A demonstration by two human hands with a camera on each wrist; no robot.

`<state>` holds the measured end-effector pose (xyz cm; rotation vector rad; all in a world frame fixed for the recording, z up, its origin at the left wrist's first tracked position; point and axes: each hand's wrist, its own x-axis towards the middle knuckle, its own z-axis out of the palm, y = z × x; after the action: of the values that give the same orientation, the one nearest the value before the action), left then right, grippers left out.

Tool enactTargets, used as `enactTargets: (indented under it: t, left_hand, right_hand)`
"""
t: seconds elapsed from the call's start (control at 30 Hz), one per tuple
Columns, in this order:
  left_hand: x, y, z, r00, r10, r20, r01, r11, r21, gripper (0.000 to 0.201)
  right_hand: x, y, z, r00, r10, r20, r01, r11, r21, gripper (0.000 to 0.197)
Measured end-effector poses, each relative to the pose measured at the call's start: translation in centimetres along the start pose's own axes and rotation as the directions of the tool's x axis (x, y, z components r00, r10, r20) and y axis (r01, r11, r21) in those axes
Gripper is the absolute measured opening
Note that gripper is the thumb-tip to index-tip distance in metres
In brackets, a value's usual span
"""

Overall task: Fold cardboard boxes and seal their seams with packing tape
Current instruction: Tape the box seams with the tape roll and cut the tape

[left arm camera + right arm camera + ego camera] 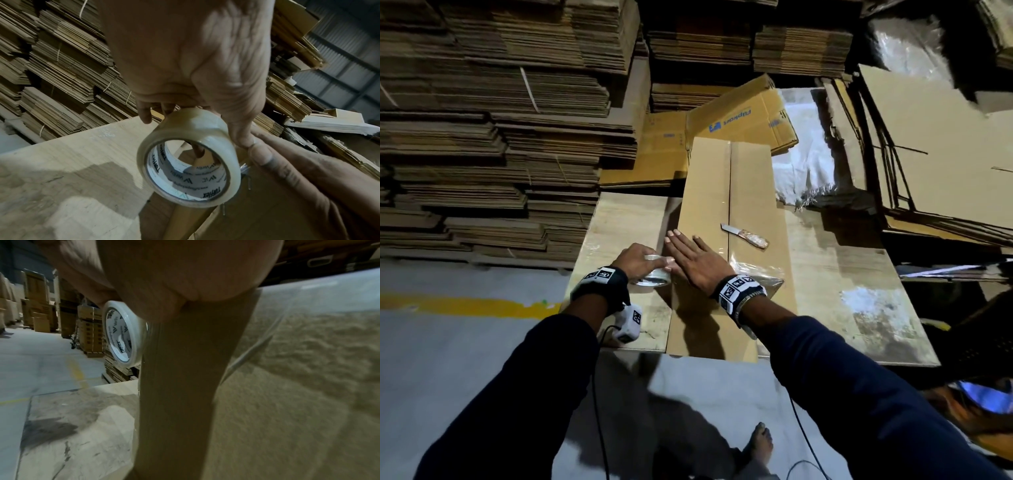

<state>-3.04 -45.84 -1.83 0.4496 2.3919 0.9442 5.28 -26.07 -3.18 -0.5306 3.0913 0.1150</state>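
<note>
Here, left hand (pixel 635 257) grips tape roll (pixel 653 274) at box (pixel 726 205) left edge on counter (pixel 859 274); right hand (pixel 697 260), fingers flat, presses strip. Best keep tape taut, smooth outward before cutting; knife (pixel 744 235) lies near.

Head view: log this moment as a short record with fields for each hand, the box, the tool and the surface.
left hand: grips tape roll at the box's left edge
right hand: flat, fingers straight, pressing on the box top
cardboard box: long, lying on the table, clear tape along its centre seam
knife: lying on the box, untouched
table: wooden, worn
</note>
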Motion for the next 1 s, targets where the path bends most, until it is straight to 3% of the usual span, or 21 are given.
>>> enactTargets:
  t: [0.17, 0.43, 0.6, 0.7, 0.87, 1.0]
  left_hand:
    - [0.2, 0.1, -0.3, 0.999, -0.03, 0.016, 0.029, 0.999, 0.037, 0.059]
    - [0.2, 0.0, -0.2, 0.995, -0.087, 0.044, 0.088, 0.996, -0.006, 0.102]
    - [-0.1, 0.4, -0.3, 0.995, -0.065, 0.07, 0.068, 0.997, -0.037, 0.088]
    - [0.0, 0.1, -0.3, 0.996, -0.062, 0.069, 0.066, 0.997, -0.051, 0.094]
    - [-0.2, 0.1, -0.4, 0.995, -0.058, 0.08, 0.065, 0.995, -0.082, 0.064]
    - [-0.2, 0.0, -0.2, 0.994, -0.056, 0.097, 0.064, 0.994, -0.089, 0.06]
  right_hand:
    - [-0.8, 0.8, 0.5, 1.0, -0.021, -0.015, 0.022, 0.999, 0.029, 0.064]
    - [-4.4, 3.5, 1.0, 0.999, -0.018, -0.035, 0.02, 0.999, 0.036, 0.062]
    - [-7.5, 5.6, 1.5, 0.999, -0.017, -0.032, 0.018, 1.0, 0.015, 0.058]
    - [-9.8, 6.6, 1.3, 1.0, -0.01, -0.029, 0.011, 1.0, 0.008, 0.058]
    - [-14.0, 8.1, 0.7, 0.998, -0.012, -0.062, 0.006, 0.996, -0.088, 0.063]
    - [-15.6, 8.6, 1.1, 0.998, 0.006, -0.07, -0.016, 0.99, -0.142, 0.066]
